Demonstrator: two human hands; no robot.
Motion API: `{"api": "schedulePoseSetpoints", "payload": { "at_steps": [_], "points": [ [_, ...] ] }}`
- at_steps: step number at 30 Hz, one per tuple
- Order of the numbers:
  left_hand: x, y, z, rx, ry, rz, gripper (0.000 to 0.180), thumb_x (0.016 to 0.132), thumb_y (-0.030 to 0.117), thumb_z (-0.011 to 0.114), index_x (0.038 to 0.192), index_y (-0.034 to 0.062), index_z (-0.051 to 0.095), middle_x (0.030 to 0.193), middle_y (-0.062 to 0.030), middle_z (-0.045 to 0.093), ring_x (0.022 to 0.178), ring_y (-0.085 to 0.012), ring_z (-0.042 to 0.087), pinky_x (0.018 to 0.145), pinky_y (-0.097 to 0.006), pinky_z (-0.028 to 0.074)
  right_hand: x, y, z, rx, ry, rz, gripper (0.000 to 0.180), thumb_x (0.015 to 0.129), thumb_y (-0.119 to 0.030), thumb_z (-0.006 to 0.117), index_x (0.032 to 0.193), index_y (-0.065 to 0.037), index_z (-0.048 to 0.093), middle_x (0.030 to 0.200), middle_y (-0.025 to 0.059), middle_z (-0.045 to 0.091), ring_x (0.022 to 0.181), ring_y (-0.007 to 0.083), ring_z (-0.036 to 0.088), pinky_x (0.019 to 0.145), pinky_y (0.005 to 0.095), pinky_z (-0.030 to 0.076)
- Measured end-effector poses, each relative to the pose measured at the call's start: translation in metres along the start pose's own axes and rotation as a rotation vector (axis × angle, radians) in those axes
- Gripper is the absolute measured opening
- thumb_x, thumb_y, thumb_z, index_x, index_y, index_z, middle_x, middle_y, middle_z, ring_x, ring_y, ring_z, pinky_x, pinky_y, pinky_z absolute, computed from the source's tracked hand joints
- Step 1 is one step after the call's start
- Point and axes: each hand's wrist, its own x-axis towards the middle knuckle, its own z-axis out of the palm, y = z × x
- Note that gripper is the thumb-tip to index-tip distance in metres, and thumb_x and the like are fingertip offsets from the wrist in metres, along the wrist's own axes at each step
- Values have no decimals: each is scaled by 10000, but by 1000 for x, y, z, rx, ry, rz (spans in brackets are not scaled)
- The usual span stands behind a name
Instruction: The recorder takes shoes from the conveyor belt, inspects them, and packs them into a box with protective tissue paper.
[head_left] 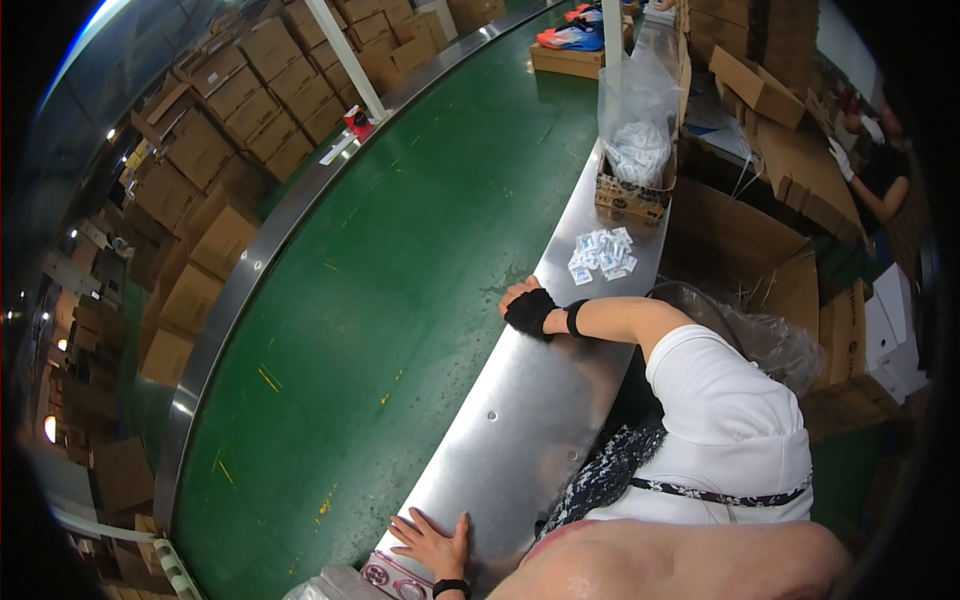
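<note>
My left hand (pixel 435 545) lies on the metal ledge (pixel 490 440), fingers spread, a dark band round its wrist. It holds nothing. Right by it is a clear pouch with pink markings (pixel 392 577). My right hand (pixel 522 300), in a black wrist support, rests at the ledge's belt-side edge. Its fingers drape over the edge, partly foreshortened, and nothing shows in them. Just beyond that hand sits a loose pile of small white and blue sachets (pixel 603 254). Farther along, a cut-down carton (pixel 635 196) holds a plastic bag of more sachets (pixel 638 152).
A green conveyor belt (pixel 400 270) runs beside the ledge. Bright shoes (pixel 573 36) top a carton at its far end. Open cartons (pixel 745 235) stand right of the ledge, with a person in white gloves (pixel 842 158) behind. Stacked cartons (pixel 205 150) line the far side.
</note>
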Motion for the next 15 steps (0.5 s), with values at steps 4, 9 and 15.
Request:
{"api": "schedulePoseSetpoints", "payload": {
  "at_steps": [4, 9, 15],
  "points": [
    [2, 6, -7, -5, -22, -12, 963, 618, 632, 575, 1271, -24, 308, 1357, -290, 133, 1271, -447, 73, 950, -642, 20, -1, 2, -2, -3, -60, -3, 132, 744, -191, 476, 681, -123, 568, 734, 73, 546, 764, 235, 525, 737, 391, 334],
    [3, -7, 19, -465, 214, 105, 946, 612, 612, 591, 1262, -18, 317, 1360, -286, 131, 1281, -416, 96, 953, -643, 18, 1, -7, -3, 65, 145, 92, 199, 734, -192, 507, 901, -90, 542, 987, 116, 503, 951, 259, 464, 806, 431, 310],
    [-7, 4, -5, 10, 26, 53, 852, 646, 567, 589, 1237, -3, 366, 1353, -277, 174, 1277, -395, 147, 957, -641, 32, -8, -9, 3, 43, 230, 92, 266, 752, -209, 499, 985, -83, 523, 1068, 122, 469, 1025, 262, 424, 901, 509, 243]
  ]
}}
